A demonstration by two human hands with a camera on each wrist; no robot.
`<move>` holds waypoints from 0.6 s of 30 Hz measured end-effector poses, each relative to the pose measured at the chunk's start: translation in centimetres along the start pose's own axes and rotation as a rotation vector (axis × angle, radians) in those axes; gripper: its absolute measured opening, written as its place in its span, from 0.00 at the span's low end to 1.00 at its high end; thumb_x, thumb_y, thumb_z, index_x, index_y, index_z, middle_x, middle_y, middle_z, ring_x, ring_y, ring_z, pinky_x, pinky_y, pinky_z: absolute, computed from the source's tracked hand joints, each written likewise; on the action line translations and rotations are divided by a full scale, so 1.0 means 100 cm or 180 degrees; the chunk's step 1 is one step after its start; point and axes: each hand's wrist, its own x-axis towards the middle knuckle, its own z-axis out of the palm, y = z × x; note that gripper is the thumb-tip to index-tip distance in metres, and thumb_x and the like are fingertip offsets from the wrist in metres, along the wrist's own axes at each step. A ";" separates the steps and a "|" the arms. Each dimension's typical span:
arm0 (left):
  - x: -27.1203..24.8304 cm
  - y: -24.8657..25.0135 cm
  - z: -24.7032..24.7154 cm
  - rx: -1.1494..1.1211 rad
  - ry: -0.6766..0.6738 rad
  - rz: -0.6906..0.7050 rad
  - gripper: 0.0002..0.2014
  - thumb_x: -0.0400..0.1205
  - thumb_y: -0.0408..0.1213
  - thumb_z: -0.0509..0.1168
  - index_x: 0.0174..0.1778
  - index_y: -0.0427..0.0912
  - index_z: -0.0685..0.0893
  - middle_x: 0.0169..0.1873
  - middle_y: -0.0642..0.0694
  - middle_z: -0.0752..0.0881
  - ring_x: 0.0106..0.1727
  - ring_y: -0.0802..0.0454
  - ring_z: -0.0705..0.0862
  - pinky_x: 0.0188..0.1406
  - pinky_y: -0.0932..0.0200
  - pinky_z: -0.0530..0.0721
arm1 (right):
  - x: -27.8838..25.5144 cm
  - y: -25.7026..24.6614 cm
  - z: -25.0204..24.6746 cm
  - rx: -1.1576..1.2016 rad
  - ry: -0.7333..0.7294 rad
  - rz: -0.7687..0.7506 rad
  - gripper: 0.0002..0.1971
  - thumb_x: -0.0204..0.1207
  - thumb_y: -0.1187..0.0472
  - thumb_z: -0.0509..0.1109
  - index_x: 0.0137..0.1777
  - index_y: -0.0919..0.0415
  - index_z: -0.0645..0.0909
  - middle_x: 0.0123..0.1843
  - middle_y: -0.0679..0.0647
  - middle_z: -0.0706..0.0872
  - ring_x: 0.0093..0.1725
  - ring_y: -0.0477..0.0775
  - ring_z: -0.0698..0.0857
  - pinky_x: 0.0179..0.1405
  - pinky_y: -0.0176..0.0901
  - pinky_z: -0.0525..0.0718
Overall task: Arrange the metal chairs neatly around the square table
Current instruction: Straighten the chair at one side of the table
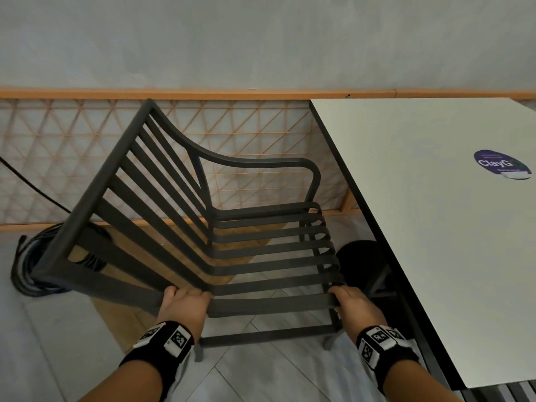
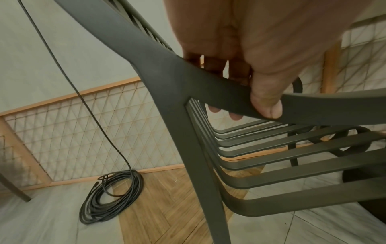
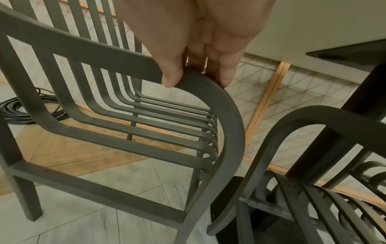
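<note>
Beside the left edge of the square surface (image 1: 429,227), the metal chair (image 1: 232,236) faces the surface, front edge of its seat just short of the edge, back rail towards the coiled cable (image 1: 32,265) on the floor. Both hands on the near armrest: left hand (image 1: 182,307) at the rear end where it meets the back post, right hand (image 1: 355,304) at the front bend. Left wrist view: fingers (image 2: 216,66) hooked over the armrest, thumb pressed on its near face. Right wrist view: thumb and fingers (image 3: 225,77) pinching the curved front of the armrest, pressed together, not spread

Step in hand, my read: positioning this chair at the left side of the surface. Can't tell if its legs are on the floor or lifted

Second chair (image 3: 313,189) sits at the near side, its armrest just beside the held chair's front leg; pedestal base (image 1: 359,259) dark under the surface

Next move probably needs: square the seat to the surface edge, slide it in towards the pedestal, keeping the front leg off the second chair's armrest. Seat front also has to pass under the surface edge; armrest clearance unclear from here
</note>
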 end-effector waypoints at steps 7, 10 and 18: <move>0.000 -0.002 -0.002 -0.0112 -0.0031 0.0114 0.23 0.78 0.31 0.57 0.68 0.55 0.71 0.66 0.54 0.78 0.72 0.51 0.71 0.80 0.47 0.56 | -0.001 -0.004 -0.001 -0.0034 0.0001 0.0116 0.24 0.73 0.67 0.69 0.67 0.51 0.72 0.67 0.52 0.76 0.67 0.53 0.74 0.67 0.48 0.77; 0.001 -0.004 0.000 -0.0161 0.0019 0.0151 0.22 0.79 0.32 0.58 0.68 0.57 0.71 0.65 0.55 0.79 0.71 0.52 0.72 0.78 0.48 0.57 | -0.001 -0.005 -0.003 -0.0051 -0.0043 0.0089 0.26 0.72 0.66 0.71 0.69 0.51 0.71 0.69 0.52 0.75 0.69 0.53 0.73 0.69 0.47 0.76; 0.007 -0.003 -0.004 -0.0089 -0.0023 0.0157 0.20 0.80 0.33 0.57 0.67 0.55 0.72 0.65 0.53 0.79 0.69 0.50 0.73 0.73 0.50 0.61 | 0.004 -0.005 -0.011 -0.0064 -0.0122 0.0010 0.20 0.76 0.65 0.65 0.68 0.51 0.72 0.67 0.53 0.78 0.67 0.53 0.74 0.67 0.44 0.75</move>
